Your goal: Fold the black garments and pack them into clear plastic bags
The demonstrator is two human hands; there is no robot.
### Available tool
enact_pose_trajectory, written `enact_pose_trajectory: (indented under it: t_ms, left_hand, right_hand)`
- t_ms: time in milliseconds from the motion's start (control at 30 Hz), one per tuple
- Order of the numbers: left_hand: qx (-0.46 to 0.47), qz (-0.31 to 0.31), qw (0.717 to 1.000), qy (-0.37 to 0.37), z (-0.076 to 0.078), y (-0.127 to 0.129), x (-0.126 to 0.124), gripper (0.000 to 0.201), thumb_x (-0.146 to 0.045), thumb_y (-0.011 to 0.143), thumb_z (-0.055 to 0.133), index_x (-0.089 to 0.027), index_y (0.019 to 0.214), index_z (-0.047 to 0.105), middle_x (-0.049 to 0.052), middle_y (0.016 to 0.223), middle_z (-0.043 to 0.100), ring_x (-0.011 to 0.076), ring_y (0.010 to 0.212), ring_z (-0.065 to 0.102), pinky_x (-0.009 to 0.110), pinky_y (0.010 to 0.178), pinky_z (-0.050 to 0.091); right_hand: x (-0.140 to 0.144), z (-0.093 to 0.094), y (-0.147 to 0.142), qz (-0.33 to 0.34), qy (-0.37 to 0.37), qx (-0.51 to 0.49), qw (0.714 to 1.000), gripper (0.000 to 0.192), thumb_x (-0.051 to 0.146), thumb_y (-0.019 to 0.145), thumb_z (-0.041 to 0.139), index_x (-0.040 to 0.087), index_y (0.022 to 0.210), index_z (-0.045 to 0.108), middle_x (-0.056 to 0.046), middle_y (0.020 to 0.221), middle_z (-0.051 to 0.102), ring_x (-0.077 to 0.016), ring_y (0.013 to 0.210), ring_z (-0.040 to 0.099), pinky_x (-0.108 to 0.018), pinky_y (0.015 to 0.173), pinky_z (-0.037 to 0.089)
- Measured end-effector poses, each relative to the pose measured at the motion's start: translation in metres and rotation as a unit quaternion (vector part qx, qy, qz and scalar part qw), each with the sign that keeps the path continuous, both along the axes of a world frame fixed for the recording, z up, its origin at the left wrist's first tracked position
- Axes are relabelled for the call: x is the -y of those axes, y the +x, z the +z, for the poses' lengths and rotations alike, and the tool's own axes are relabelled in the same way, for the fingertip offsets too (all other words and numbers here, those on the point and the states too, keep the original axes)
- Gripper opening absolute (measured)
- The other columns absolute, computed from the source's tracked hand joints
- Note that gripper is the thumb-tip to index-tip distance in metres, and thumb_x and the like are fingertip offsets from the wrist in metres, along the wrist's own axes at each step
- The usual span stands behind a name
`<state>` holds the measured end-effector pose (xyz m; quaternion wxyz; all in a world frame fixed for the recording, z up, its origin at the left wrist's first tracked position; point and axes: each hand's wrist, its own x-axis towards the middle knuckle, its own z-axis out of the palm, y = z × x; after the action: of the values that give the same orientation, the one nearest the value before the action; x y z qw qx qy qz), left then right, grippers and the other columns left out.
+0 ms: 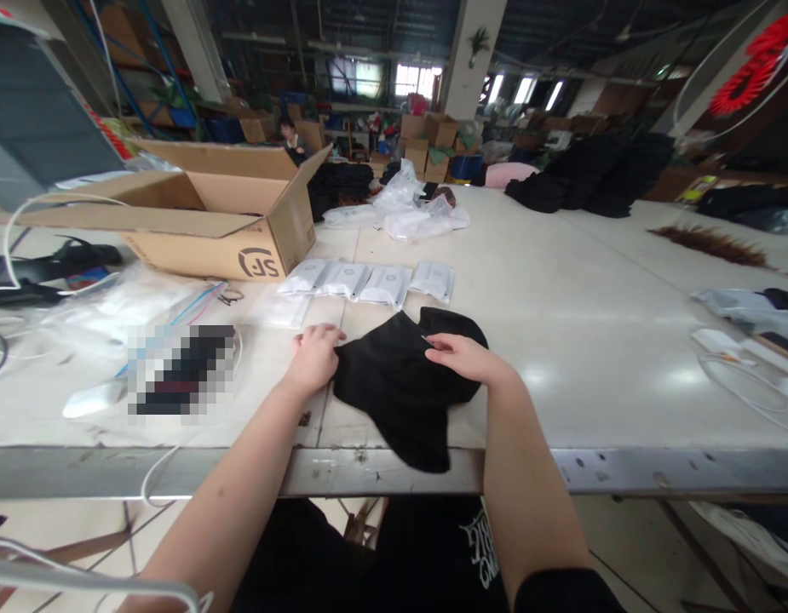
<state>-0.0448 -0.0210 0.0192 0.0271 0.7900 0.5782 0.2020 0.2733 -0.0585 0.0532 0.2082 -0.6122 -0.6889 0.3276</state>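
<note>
Cloth [394,375], black, lobed, softly creased, partly over the table edge [598,471], both hands [313,358] [463,356] touching, grip unclear.

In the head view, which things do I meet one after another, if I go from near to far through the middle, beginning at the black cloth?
Black cloth → row of four white packets → clear plastic bags → stacked cardboard boxes → bright windows.

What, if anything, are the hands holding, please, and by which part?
The left hand is at the left edge of the black cloth, the right hand over its right side; whether either grips it cannot be told.
</note>
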Motion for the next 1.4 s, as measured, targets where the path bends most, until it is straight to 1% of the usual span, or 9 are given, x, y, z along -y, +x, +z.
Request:
enact_pose_trajectory:
  t_ms: [133,267,367,567,767,933,1167,1267,1400]
  left_hand:
    - [0.065,0.191,0.977,0.072,0.007,-0.018,-0.007,0.031,-0.017,0.085,0.048,-0.018,0.112,0.063,0.016,0.108,0.062,0.0315,0.101,0.06,0.042,0.082,0.044]
    - [0.094,-0.004,0.994,-0.055,0.013,-0.012,0.004,0.026,-0.039,0.093,0.046,-0.023,0.105,0.063,0.002,0.072,0.062,0.0213,0.069,0.061,0.033,0.067,0.044]
    - [0.02,-0.164,0.981,-0.099,0.01,-0.001,0.013,0.037,-0.053,0.088,0.056,-0.024,0.108,0.065,0.003,0.082,0.067,0.0215,0.075,0.063,0.034,0.072,0.045]
    - [0.002,-0.15,0.989,-0.002,0.0,-0.002,0.008,0.041,-0.042,0.089,0.057,-0.023,0.125,0.061,0.011,0.122,0.064,0.0298,0.116,0.058,0.046,0.101,0.039]
    - [0.099,-0.161,0.978,-0.087,0.014,-0.012,0.011,0.034,-0.05,0.09,0.054,-0.022,0.105,0.066,0.005,0.091,0.066,0.0214,0.085,0.063,0.034,0.079,0.049]
    - [0.031,-0.23,0.962,-0.144,0.014,-0.017,0.015,0.072,-0.059,0.063,0.079,-0.028,0.126,0.064,0.008,0.126,0.06,0.0315,0.12,0.055,0.044,0.103,0.04]
    - [0.061,-0.169,0.981,-0.076,0.01,-0.019,0.003,0.029,-0.041,0.088,0.057,-0.022,0.108,0.068,0.009,0.11,0.072,0.0264,0.102,0.065,0.041,0.099,0.043]
    - [0.112,-0.137,0.983,-0.041,0.016,-0.019,0.003,0.023,-0.039,0.093,0.049,-0.022,0.097,0.065,0.006,0.096,0.072,0.023,0.09,0.066,0.035,0.085,0.047]
    - [0.145,-0.112,0.983,-0.024,0.021,-0.018,0.006,0.024,-0.036,0.095,0.043,-0.022,0.089,0.061,0.004,0.085,0.067,0.0206,0.082,0.063,0.032,0.076,0.046]
  right_hand:
    - [-0.001,0.002,-0.004,-0.019,0.019,-0.109,0.994,0.04,0.038,0.092,0.059,0.021,0.128,0.064,-0.009,0.104,0.075,-0.0226,0.09,0.071,-0.039,0.082,0.057]
    - [-0.008,-0.008,-0.002,-0.055,0.074,0.072,0.993,0.031,0.022,0.083,0.067,0.018,0.113,0.072,-0.013,0.119,0.071,-0.0286,0.109,0.067,-0.043,0.1,0.048]
    - [-0.013,-0.018,0.004,-0.067,0.071,0.148,0.984,0.031,0.027,0.082,0.069,0.018,0.111,0.073,-0.014,0.119,0.071,-0.0309,0.11,0.066,-0.042,0.098,0.048]
    - [-0.017,-0.023,0.012,-0.161,0.085,0.208,0.961,0.047,0.041,0.086,0.065,0.012,0.123,0.067,-0.022,0.123,0.065,-0.0373,0.12,0.058,-0.049,0.104,0.043]
    - [-0.008,-0.009,0.004,0.081,0.062,0.053,0.993,0.089,0.049,0.073,0.079,0.03,0.151,0.041,-0.009,0.166,0.017,-0.0336,0.153,0.012,-0.05,0.122,0.019]
    - [0.0,-0.009,-0.006,0.14,-0.048,0.117,0.982,0.115,0.04,0.054,0.091,0.033,0.154,0.034,-0.011,0.167,0.007,-0.0435,0.151,-0.006,-0.063,0.119,0.004]
    - [-0.011,-0.015,-0.002,0.035,0.13,0.13,0.982,0.066,0.035,0.072,0.08,0.024,0.134,0.06,-0.013,0.151,0.046,-0.0373,0.146,0.03,-0.054,0.116,0.028]
    - [-0.013,-0.011,-0.003,-0.011,0.199,0.119,0.973,0.033,0.034,0.082,0.071,0.02,0.112,0.069,-0.012,0.122,0.067,-0.0296,0.118,0.058,-0.042,0.101,0.044]
    - [-0.014,-0.009,-0.007,-0.031,0.202,0.139,0.969,0.018,0.035,0.089,0.062,0.019,0.083,0.067,-0.006,0.087,0.069,-0.0229,0.084,0.061,-0.034,0.077,0.045]
